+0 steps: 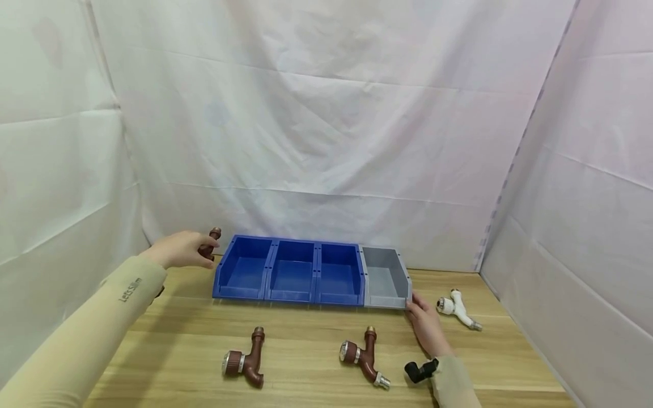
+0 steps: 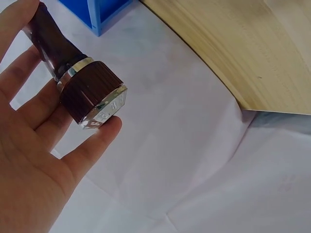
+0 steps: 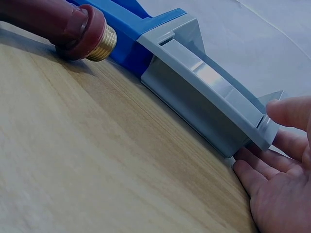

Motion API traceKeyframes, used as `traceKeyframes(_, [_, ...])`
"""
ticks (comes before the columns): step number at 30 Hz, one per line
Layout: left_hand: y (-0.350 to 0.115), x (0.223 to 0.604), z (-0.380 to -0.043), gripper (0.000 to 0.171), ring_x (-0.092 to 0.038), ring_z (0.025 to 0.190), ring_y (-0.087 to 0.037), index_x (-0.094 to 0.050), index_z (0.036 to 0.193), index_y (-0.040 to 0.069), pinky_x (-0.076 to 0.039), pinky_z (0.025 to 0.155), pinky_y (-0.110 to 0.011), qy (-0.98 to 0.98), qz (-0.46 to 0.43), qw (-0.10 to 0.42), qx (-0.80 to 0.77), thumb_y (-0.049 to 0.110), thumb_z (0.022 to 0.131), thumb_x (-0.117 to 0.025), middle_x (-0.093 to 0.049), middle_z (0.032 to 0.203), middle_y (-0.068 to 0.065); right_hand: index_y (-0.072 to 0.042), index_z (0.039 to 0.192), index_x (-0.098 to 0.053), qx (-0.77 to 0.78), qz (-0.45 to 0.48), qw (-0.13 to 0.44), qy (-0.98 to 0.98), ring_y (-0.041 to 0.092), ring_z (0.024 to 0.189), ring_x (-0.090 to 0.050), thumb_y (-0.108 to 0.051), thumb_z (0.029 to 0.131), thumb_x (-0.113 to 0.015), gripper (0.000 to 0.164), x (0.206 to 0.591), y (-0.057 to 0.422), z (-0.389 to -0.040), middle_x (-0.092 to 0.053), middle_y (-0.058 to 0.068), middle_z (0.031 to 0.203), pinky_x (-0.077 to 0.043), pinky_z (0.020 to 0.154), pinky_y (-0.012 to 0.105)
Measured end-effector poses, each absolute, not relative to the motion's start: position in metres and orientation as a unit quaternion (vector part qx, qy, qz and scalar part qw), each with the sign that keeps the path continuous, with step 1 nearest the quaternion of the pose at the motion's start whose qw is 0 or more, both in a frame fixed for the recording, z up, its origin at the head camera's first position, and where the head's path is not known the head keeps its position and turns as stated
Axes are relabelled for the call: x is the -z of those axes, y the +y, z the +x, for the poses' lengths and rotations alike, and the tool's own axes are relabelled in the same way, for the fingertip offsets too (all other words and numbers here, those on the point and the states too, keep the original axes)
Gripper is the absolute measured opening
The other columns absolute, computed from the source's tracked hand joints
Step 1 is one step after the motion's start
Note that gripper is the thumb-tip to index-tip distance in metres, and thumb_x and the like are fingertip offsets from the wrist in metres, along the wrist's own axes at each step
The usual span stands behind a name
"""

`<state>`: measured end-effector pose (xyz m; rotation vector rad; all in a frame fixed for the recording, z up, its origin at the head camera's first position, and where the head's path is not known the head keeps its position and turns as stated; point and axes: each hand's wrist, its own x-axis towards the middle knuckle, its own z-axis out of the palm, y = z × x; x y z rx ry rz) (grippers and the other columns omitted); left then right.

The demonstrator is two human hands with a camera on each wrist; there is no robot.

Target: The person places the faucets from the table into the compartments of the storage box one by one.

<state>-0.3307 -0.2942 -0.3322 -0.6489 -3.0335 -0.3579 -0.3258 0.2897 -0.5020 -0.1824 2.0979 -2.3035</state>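
Note:
A brown tap [image 2: 90, 90] with a ribbed knob and shiny cap is held in my left hand [image 1: 186, 249], beside the left end of a bin row. In the left wrist view the thumb and fingers are around its body, with one fingertip by the cap. Three blue bins [image 1: 291, 297] and one grey bin [image 1: 388, 302] form the row. At the grey bin's front right corner, my right hand [image 1: 427, 324] grips the edge. The right wrist view shows its thumb on the rim and its fingers under the bin.
Nearer on the wooden table [image 1: 301, 379] lie a brown tap [image 1: 255, 362] and another brown tap [image 1: 366, 360] with a metal nozzle. A black elbow-shaped piece [image 1: 419, 372] is by the right wrist. A white tap [image 1: 459, 309] lies at right. White cloth [image 1: 326, 141] hangs behind.

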Motion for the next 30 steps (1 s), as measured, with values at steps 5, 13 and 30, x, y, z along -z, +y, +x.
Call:
traceKeyframes(5, [-0.289,0.331,-0.333,0.057,-0.061,0.102,-0.035,-0.065,0.124,0.004,-0.046,0.084,-0.054,-0.973,-0.201,0.007,0.112,0.036,0.079,-0.08,-0.067,0.11,-0.013,0.01,0.15,-0.009,0.733,-0.06,0.007,0.677,0.036,0.143,-0.013,-0.01,0.104,-0.042,0.06,0.502,0.29,-0.326,-0.011,0.027,0.156,-0.025,0.111,0.037])
traceKeyframes(13, [-0.281,0.332,-0.336,0.062,-0.061,0.102,-0.036,-0.063,0.126,0.002,-0.046,0.085,-0.054,-0.972,-0.207,-0.003,0.114,0.038,0.078,-0.08,-0.066,0.111,-0.015,0.008,0.151,-0.009,0.741,-0.055,0.019,0.669,0.034,0.144,-0.013,-0.009,0.105,-0.04,0.058,0.5,0.289,-0.324,-0.01,0.025,0.157,-0.019,0.112,0.042])
traceKeyframes(30, [-0.272,0.331,-0.346,0.066,-0.058,0.107,-0.036,-0.062,0.129,0.005,-0.045,0.087,-0.055,-0.975,-0.189,-0.014,0.113,0.045,0.078,-0.078,-0.063,0.118,-0.016,0.007,0.152,-0.01,0.752,-0.05,0.021,0.657,0.032,0.143,-0.016,-0.008,0.105,-0.039,0.057,0.504,0.284,-0.327,-0.011,0.023,0.157,-0.02,0.112,0.041])
